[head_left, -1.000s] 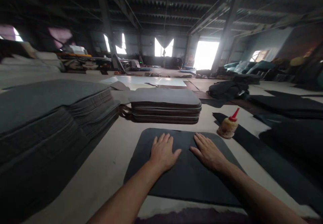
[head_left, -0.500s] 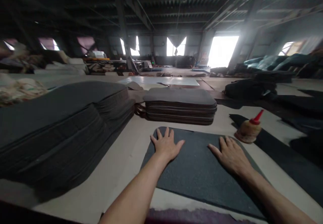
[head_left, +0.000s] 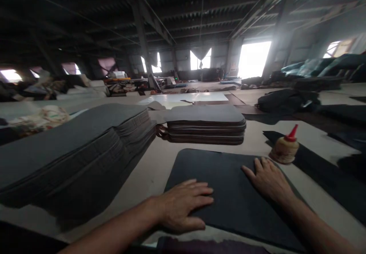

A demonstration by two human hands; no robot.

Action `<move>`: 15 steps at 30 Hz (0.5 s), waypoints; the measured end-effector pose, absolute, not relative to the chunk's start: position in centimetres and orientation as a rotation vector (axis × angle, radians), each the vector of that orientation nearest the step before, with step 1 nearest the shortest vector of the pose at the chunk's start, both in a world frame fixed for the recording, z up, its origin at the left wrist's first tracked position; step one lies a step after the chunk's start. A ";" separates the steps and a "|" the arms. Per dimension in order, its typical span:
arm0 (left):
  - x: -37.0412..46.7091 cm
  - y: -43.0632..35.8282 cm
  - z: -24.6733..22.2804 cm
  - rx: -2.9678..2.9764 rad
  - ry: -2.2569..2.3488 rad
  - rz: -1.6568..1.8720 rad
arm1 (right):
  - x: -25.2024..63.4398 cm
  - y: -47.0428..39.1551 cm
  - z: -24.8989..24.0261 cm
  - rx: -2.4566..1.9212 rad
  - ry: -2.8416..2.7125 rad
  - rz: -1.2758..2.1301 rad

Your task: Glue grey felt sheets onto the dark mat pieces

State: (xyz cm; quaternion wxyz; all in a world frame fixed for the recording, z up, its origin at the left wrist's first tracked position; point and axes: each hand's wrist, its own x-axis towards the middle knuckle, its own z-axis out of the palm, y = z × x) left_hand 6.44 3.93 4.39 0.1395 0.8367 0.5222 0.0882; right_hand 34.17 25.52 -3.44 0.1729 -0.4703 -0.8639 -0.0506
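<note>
The left hand (head_left: 183, 206) had come closer in on the dark sheet (head_left: 228, 193), but the right hand (head_left: 268, 177) stayed by its far right corner. So the far left part was bare. Both hands were open, gripping nothing. The sheet lay flat on the table (head_left: 154, 162)

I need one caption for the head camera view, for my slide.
Two bare hands rest on a dark sheet beside a red-tipped bottle.

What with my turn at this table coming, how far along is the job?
The neat stack may be finished pieces. In hand is one dark sheet, flat under the left hand and right hand. The larger pile may be waiting, though nothing shows which pieces are worked.
</note>
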 end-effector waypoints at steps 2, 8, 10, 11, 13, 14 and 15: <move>6.0 3.0 4.4 2.424 1.350 0.218 | 34.2 25.7 -3.7 -1.369 -2.447 -0.149; 4.4 5.1 4.0 2.274 1.552 0.229 | 34.2 25.7 -3.9 -1.423 -2.438 -0.176; 3.9 6.4 3.5 2.281 1.660 0.241 | 34.2 25.7 -3.9 -1.413 -2.442 -0.168; 3.7 7.1 3.3 2.287 1.701 0.243 | 34.2 25.6 -3.9 -1.407 -2.447 -0.160; 3.0 8.4 2.8 2.299 1.758 0.252 | 34.1 25.6 -4.0 -1.422 -2.440 -0.153; 2.6 9.0 2.6 2.306 1.785 0.260 | 34.1 25.5 -4.0 -1.437 -2.432 -0.155; 2.3 9.6 2.5 2.317 1.807 0.266 | 34.1 25.6 -4.1 -1.450 -2.424 -0.157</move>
